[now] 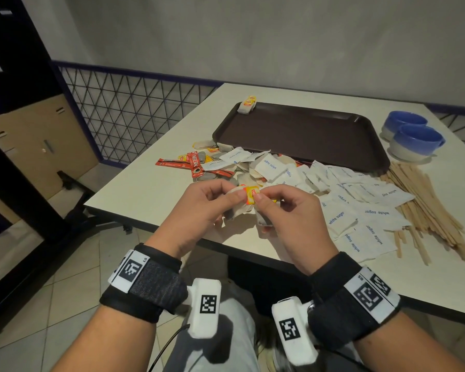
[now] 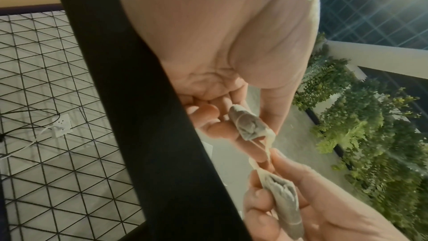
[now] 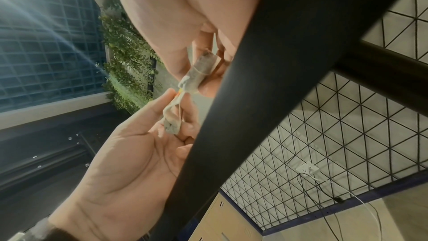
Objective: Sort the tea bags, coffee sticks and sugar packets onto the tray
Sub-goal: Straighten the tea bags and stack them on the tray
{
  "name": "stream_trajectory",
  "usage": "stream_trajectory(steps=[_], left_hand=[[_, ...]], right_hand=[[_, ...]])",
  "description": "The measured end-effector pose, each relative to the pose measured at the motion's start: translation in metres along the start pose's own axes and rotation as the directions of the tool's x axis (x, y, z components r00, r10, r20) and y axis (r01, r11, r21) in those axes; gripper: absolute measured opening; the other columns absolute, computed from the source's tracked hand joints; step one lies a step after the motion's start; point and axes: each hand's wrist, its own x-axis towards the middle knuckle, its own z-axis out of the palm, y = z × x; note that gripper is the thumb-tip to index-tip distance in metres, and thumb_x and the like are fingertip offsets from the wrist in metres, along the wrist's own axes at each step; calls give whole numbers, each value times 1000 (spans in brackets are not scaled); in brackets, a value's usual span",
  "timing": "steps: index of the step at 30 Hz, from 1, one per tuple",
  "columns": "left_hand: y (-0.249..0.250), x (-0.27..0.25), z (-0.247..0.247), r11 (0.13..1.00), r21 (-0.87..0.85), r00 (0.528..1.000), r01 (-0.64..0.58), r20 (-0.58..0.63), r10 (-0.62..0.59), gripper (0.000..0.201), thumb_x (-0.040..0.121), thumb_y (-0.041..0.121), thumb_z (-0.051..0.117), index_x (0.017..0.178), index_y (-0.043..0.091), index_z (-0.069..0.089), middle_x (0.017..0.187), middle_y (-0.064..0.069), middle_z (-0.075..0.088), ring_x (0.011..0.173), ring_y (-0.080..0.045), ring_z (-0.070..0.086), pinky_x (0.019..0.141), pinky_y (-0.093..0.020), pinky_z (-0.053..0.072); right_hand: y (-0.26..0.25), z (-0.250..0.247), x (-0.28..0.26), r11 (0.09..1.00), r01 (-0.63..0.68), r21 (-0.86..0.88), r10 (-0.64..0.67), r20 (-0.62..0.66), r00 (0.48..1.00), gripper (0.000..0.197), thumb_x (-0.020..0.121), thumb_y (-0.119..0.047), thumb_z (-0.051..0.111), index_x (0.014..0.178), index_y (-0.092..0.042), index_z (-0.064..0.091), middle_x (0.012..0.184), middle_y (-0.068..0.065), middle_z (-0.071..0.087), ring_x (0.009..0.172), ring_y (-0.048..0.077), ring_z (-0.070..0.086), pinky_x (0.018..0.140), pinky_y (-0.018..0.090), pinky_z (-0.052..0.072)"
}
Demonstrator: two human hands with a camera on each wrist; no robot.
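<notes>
Over the table's front edge both hands hold tea bags joined by strings. My left hand (image 1: 235, 194) pinches one grey tea bag (image 2: 249, 124) with curled fingers. My right hand (image 1: 263, 197) grips a second tea bag (image 2: 282, 202), its thumb on a yellow paper tag (image 1: 251, 194) between the hands. The brown tray (image 1: 320, 135) lies behind the pile, with two yellow-tagged tea bags (image 1: 247, 104) on its far left corner. Red coffee sticks (image 1: 193, 165) lie left of the pile, white sugar packets (image 1: 360, 210) spread to the right, more tea bags among them.
Wooden stirrers (image 1: 427, 210) lie in a heap at the right side of the table (image 1: 145, 194). Two blue bowls (image 1: 414, 138) stand right of the tray. A wire mesh fence (image 1: 134, 111) runs behind the table on the left.
</notes>
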Motion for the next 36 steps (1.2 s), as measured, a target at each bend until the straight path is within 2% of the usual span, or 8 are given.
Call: stream_trajectory(steps=[4,8,14,17,22,27,32,36], left_hand=[[1,0,2,1000,-28,1000,-1,-29,0,17,93,24,72,84,11,75,63,-2,58,52,-7,50,53,-23,41],[1,-1,2,999,-48,999,13,-35,-15,15,93,24,72,85,14,77,66,0,63,54,-6,53,54,-23,43],[3,-2,5,1000,16,1000,2,1,-2,15,94,24,72,89,13,80,75,0,70,63,-8,58,66,-27,48],[3,-3,4,1000,29,1000,-7,-28,7,15,95,25,72,92,13,80,75,4,70,63,-6,58,63,-23,48],[3,-4,4,1000,9,998,-13,-54,14,16,96,23,70,94,12,80,75,6,71,64,-6,59,59,-18,48],[3,-3,4,1000,6,999,6,-50,-6,18,95,26,71,94,10,81,76,4,70,63,-7,58,60,-19,47],[4,-1,3,999,-24,999,46,-16,-46,23,98,20,67,77,15,76,63,9,58,57,-4,51,56,-14,42],[5,-2,2,999,-39,998,33,55,-30,22,100,16,64,80,12,74,63,12,59,58,-1,51,56,-11,42]], right_hand=[[0,-2,0,1000,30,9,-30,12,999,10,88,-25,79,92,-16,78,85,21,68,68,24,62,56,39,60],[4,-1,1,996,69,-51,-68,21,997,10,84,-22,83,93,-22,79,81,9,71,79,41,62,68,53,57],[7,-1,1,997,66,-46,-65,29,997,8,88,-15,77,95,-19,78,79,1,72,72,17,64,65,41,60],[8,-1,2,994,75,-78,-73,35,997,11,86,-21,80,97,-23,79,79,-8,72,78,16,66,76,46,61],[10,2,2,986,80,-144,-74,44,996,6,86,-26,79,92,-24,79,82,-6,72,81,19,68,78,51,60],[11,0,3,980,111,-164,-109,24,994,7,89,-17,75,86,-22,78,79,-8,70,71,4,59,69,22,50],[13,0,6,988,51,-147,-50,13,999,9,88,-19,74,82,-23,79,78,-10,71,82,16,65,78,51,60],[11,1,3,994,44,-104,-40,34,999,9,88,-16,73,87,-22,80,80,2,71,85,32,66,69,54,63]])
